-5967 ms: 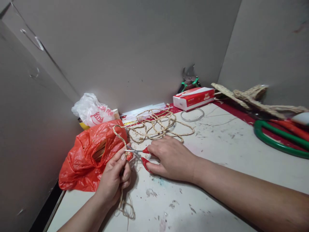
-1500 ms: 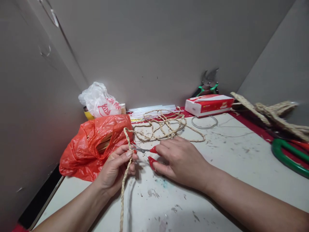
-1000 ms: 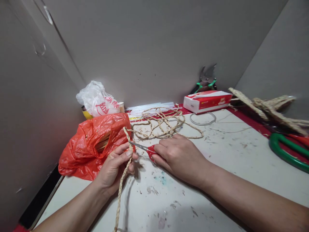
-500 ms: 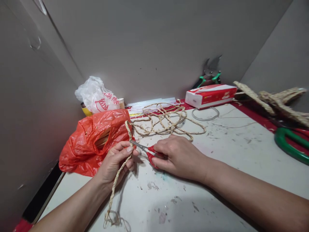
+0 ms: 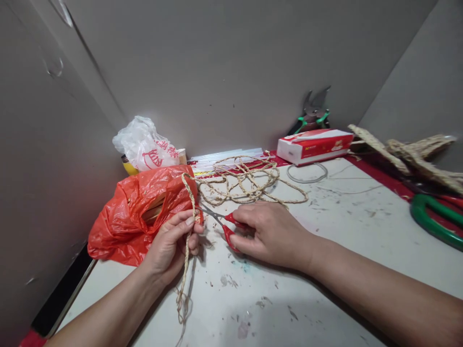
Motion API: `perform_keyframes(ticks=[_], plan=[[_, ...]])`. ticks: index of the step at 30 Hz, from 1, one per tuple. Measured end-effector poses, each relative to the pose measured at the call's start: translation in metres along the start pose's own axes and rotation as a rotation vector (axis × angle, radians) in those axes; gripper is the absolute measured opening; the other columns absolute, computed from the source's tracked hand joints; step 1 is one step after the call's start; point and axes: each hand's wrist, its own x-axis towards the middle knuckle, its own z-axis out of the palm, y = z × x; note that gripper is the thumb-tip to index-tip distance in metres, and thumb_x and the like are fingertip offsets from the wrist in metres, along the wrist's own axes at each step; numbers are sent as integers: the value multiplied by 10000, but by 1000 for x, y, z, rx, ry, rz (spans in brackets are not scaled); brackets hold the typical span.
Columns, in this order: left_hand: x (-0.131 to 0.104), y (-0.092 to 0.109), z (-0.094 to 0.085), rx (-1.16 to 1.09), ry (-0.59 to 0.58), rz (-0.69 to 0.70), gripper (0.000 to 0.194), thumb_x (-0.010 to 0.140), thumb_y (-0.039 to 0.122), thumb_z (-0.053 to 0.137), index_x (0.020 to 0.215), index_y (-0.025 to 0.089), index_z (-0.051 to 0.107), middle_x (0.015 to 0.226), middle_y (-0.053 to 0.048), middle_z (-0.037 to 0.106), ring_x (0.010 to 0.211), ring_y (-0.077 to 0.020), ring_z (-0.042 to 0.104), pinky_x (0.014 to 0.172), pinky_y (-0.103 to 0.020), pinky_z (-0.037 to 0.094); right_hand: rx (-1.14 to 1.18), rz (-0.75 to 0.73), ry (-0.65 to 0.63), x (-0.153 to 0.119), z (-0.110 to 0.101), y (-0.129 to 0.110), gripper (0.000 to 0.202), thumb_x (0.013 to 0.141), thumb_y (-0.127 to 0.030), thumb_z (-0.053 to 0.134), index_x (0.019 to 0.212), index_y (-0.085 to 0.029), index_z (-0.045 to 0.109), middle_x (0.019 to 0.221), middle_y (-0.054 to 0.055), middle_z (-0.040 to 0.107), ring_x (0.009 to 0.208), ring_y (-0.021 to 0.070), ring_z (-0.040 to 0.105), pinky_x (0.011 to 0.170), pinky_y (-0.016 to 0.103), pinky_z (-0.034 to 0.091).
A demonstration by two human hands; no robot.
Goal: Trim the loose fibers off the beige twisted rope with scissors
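Observation:
My left hand point(image 5: 176, 239) pinches a thin braided straw cord point(image 5: 186, 262) between thumb and fingers. The cord's frayed end hangs down toward the table, while its upper part bends over toward a loose tangle of the same cord point(image 5: 249, 185) behind. In my right hand point(image 5: 265, 231) is a small pair of scissors with red handles point(image 5: 231, 236), my fingers and thumb in the loops. Its blades are parted and point left, their tips close to the cord just above my left fingers. Whether the tips touch the cord I cannot tell.
An orange plastic bag point(image 5: 126, 217) with wooden sticks inside lies at left, a white plastic bag point(image 5: 139, 140) behind it. Farther back are clear sticks point(image 5: 231, 155), a tissue pack point(image 5: 314, 146), a wire ring point(image 5: 307, 179) and pruning shears point(image 5: 313, 113). Thick straw braids point(image 5: 408, 156) and a green handle point(image 5: 434, 221) are at right.
The cord's hanging end has swung right and its top now arches over leftward. The scissors have drawn back slightly to the right, their blades a little away from the cord.

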Motion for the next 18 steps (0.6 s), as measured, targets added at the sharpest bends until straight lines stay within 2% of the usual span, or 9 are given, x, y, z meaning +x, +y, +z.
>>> perform_keyframes(ticks=[10, 18], plan=[[0, -3, -1, -3, -23, 8, 118, 780, 144, 645, 895, 135, 621, 651, -12, 640, 421, -43, 461, 415, -165, 378, -153, -88, -18, -2, 1, -3, 262, 801, -403, 534, 695, -181, 625, 651, 16, 622, 614, 146, 505, 626, 296, 270], [2, -2, -1, 14, 29, 5, 86, 759, 152, 670, 818, 121, 615, 655, -16, 647, 407, -38, 457, 404, -160, 378, -203, -124, -83, -1, 1, -3, 290, 854, -358, 528, 654, -170, 621, 606, 13, 630, 560, 133, 503, 608, 301, 252]])
